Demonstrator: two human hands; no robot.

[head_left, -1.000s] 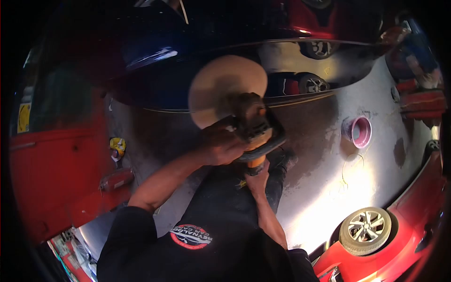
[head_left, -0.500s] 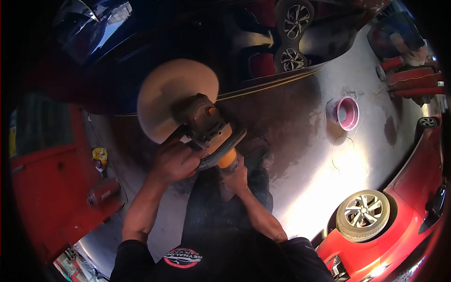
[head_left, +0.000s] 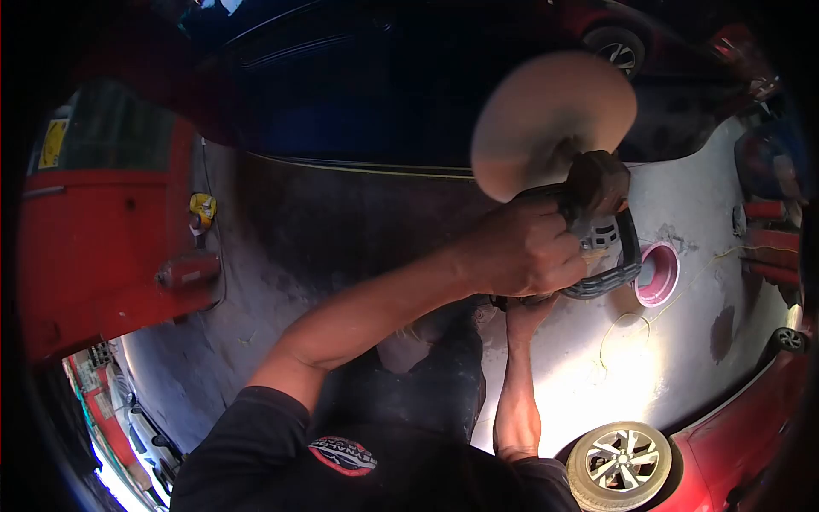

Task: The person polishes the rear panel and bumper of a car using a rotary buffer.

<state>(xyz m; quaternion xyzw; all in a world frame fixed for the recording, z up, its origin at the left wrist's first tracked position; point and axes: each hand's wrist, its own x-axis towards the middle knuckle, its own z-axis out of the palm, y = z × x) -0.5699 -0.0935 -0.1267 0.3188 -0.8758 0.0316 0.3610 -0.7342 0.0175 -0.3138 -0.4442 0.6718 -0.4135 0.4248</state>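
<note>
Polisher shifted right, partly hiding pink bucket

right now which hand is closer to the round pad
The left hand, up beside the polisher's head; the right hand is farther back, partly hidden.

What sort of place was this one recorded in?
Probably a car workshop or detailing bay: a power polisher with a broad round pad is held up by a dark, glossy vehicle, and a red car stands nearby.
</note>
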